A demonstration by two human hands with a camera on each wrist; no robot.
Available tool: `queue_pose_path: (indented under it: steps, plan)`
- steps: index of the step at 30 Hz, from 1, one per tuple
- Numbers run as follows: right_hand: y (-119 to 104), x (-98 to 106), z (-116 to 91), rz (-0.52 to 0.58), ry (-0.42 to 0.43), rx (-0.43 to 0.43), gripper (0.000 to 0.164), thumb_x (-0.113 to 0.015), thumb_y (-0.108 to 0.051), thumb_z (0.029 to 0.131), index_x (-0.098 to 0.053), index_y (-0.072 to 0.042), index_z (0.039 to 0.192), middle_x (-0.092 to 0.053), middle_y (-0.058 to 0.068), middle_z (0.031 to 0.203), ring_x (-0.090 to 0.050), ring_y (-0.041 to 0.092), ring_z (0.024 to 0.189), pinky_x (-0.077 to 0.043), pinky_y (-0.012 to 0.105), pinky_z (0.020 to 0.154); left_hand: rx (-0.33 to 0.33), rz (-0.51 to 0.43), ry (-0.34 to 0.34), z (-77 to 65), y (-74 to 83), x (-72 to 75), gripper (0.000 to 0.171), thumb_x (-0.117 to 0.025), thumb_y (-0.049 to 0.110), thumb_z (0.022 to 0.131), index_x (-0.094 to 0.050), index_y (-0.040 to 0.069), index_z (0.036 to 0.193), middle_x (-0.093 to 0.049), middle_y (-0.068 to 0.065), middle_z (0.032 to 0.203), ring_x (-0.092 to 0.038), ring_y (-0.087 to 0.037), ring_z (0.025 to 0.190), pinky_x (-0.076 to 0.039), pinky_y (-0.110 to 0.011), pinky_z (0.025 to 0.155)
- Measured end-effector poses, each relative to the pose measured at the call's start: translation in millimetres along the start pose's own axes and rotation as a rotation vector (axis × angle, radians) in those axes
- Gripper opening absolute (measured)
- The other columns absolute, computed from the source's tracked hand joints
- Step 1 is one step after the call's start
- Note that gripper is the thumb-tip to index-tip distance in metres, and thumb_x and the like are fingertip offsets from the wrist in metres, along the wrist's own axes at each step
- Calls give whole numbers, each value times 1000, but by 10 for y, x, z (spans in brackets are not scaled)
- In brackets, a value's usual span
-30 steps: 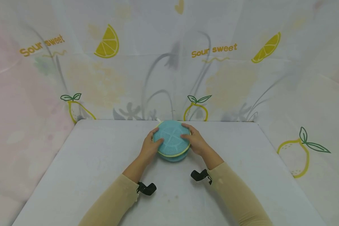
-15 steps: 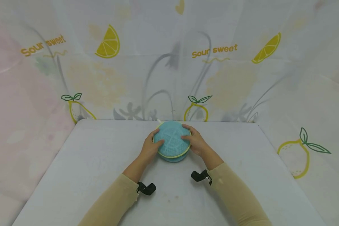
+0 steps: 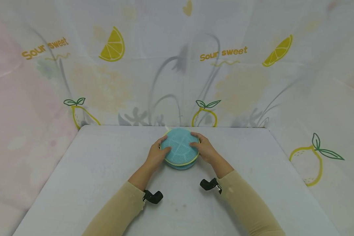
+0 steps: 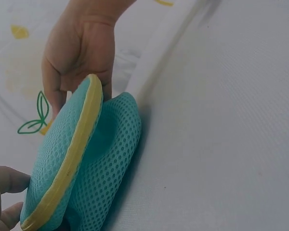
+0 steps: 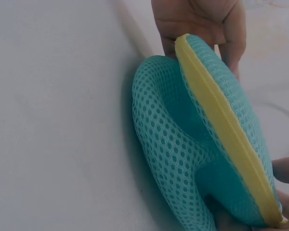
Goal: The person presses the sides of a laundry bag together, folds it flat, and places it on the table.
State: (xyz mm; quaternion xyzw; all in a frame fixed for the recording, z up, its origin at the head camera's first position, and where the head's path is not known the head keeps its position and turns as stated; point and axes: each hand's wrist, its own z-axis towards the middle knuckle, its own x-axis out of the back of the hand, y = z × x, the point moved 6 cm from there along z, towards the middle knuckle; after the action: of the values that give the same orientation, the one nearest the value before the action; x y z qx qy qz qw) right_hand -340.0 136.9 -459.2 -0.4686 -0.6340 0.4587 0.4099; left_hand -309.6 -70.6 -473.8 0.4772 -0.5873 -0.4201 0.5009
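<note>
A round turquoise mesh laundry bag (image 3: 180, 147) with yellow trim stands near the back of the table, held between both hands. At its left side, the left hand (image 3: 156, 154) grips the rim, thumb on the near face. The right hand (image 3: 206, 150) grips the opposite side the same way. Both wrist views show the padded, yellow-edged upper part (image 4: 70, 154) raised from a softer lower mesh part (image 5: 164, 139), with a gap between them. That lower part rests along the white table. Fingers behind the bag are partly hidden.
The white table (image 3: 91, 183) reaches back to a fabric backdrop (image 3: 165, 82) printed with lemons and lettering. Black wrist cameras (image 3: 153, 197) stick out from the beige sleeves (image 3: 118, 209). A small white tab (image 3: 166, 127) shows at the bag's upper left.
The bag's top edge has dipped slightly toward the person, and less of the lower part shows beneath the rim. Both hands keep their grip nearly in place.
</note>
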Motion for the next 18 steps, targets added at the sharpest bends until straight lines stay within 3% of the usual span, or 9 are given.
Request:
queue_pose_path:
  steps: [6, 10, 18]
  plan:
    - [-44, 16, -17, -206, 40, 48, 56, -59, -8, 99, -41, -10, 152, -24, 12, 164, -14, 30, 152, -14, 47, 122, -10, 28, 5, 17, -9, 4, 61, -64, 16, 97, -40, 15, 153, -28, -11, 163, -18, -30, 152, -15, -46, 122]
    - [-61, 7, -29, -304, 39, 74, 57, -59, -10, 100, -39, -10, 153, -25, 13, 163, -14, 32, 152, -12, 48, 122, -22, 37, 9, 9, -11, 11, 62, -65, 15, 97, -41, 14, 153, -29, -11, 162, -18, -30, 152, -16, -46, 122]
    - [-72, -15, -38, -394, 42, 99, 57, -59, -12, 100, -38, -10, 153, -26, 15, 163, -17, 33, 151, -15, 49, 121, -28, 12, 5, -1, -34, 24, 62, -66, 14, 96, -41, 14, 153, -30, -9, 162, -19, -28, 152, -16, -44, 122]
